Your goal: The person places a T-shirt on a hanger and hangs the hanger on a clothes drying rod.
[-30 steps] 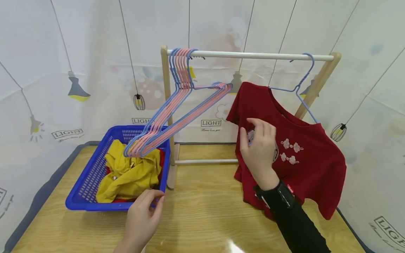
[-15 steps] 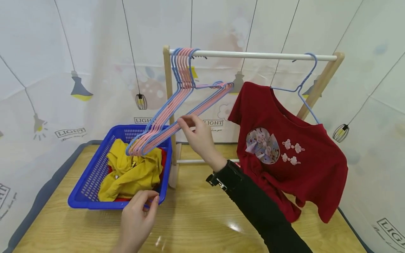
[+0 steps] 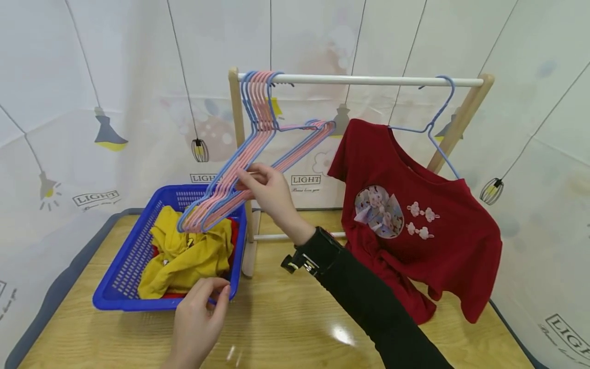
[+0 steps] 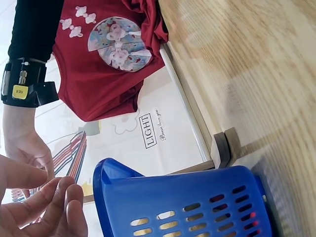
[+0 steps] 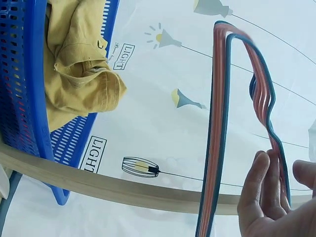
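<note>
Pink and blue hangers (image 3: 240, 159) hang bunched at the left end of the rack's rail. My right hand (image 3: 272, 192) is at their lower arms. In the right wrist view its fingers (image 5: 261, 192) lie against the front blue hanger, with the thumb held apart. My left hand (image 3: 200, 312), loosely curled and holding nothing, hovers at the front right corner of the blue basket (image 3: 138, 303). Yellow clothing (image 3: 184, 266) lies crumpled in that basket, over something red. At the right, a red T-shirt (image 3: 461, 230) hangs tilted on a blue hanger (image 3: 444, 155).
The rack has a white rail (image 3: 359, 79), wooden posts (image 3: 461, 123) and a low white crossbar (image 3: 272, 237). It stands on a wood-grain table (image 3: 276, 312). A printed cloth backdrop (image 3: 152, 118) rises behind and at the sides.
My right hand has moved left from in front of the red T-shirt to the bunched hangers. The left hand has shifted slightly left and stays beside the basket.
</note>
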`<action>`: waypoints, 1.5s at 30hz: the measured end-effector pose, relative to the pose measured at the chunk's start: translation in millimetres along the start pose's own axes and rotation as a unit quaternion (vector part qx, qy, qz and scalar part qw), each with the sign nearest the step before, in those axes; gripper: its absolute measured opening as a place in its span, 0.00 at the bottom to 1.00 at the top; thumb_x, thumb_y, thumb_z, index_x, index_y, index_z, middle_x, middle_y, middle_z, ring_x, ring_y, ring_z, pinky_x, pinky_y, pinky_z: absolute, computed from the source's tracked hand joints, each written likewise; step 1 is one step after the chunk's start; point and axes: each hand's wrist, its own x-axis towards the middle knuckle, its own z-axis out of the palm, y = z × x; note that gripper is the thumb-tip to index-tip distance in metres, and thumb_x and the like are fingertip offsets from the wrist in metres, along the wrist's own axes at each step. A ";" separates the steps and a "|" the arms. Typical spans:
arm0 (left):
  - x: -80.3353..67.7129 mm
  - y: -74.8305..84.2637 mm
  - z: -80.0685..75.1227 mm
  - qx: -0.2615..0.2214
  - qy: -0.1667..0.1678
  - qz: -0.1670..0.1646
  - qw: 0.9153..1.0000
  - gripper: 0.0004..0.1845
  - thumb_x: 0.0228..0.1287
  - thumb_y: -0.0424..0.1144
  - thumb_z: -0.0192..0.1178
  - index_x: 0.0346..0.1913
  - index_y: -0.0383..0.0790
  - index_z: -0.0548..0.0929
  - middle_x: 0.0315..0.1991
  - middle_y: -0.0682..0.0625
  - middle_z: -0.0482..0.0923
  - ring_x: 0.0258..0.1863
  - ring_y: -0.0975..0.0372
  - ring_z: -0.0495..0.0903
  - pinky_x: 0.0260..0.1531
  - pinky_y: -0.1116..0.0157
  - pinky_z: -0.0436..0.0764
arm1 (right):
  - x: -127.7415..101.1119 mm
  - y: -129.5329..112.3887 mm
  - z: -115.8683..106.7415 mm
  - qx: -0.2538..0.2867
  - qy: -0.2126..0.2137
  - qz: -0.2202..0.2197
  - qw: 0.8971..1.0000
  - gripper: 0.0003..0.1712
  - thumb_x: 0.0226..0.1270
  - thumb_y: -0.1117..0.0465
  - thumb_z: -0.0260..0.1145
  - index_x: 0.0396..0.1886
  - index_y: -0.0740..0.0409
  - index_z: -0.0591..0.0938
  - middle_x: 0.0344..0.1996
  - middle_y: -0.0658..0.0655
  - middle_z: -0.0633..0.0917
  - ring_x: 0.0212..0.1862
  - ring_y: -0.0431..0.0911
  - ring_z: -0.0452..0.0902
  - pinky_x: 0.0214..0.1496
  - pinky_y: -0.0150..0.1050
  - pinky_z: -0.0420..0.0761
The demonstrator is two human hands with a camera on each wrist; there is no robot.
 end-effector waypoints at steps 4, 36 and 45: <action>1.1 0.8 1.0 0.003 -0.006 -0.004 1.000 0.05 0.62 0.26 0.71 0.35 0.40 0.88 0.29 0.54 0.82 0.28 0.74 0.75 0.24 0.72 0.79 | -0.9 -2.4 -1.7 0.017 -0.001 0.003 1.000 0.16 0.80 0.61 0.62 0.58 0.69 0.81 0.47 0.74 0.89 0.40 0.54 0.91 0.39 0.34 0.89; 1.7 -1.9 4.6 0.003 0.016 0.011 1.000 0.08 0.60 0.25 0.71 0.35 0.41 0.88 0.29 0.54 0.83 0.27 0.72 0.76 0.24 0.79 0.72 | -42.3 -47.8 -54.4 0.135 -0.024 0.044 0.990 0.09 0.88 0.63 0.45 0.49 0.60 0.71 0.27 0.47 0.80 0.28 0.38 0.79 0.36 0.35 0.90; 3.5 -6.3 2.5 0.005 0.041 0.015 0.999 0.08 0.57 0.23 0.72 0.34 0.39 0.88 0.28 0.51 0.84 0.26 0.74 0.75 0.24 0.81 0.73 | -83.2 -62.8 -80.1 0.129 -0.013 0.026 0.991 0.09 0.88 0.62 0.45 0.45 0.55 0.71 0.25 0.46 0.77 0.23 0.37 0.73 0.30 0.32 0.86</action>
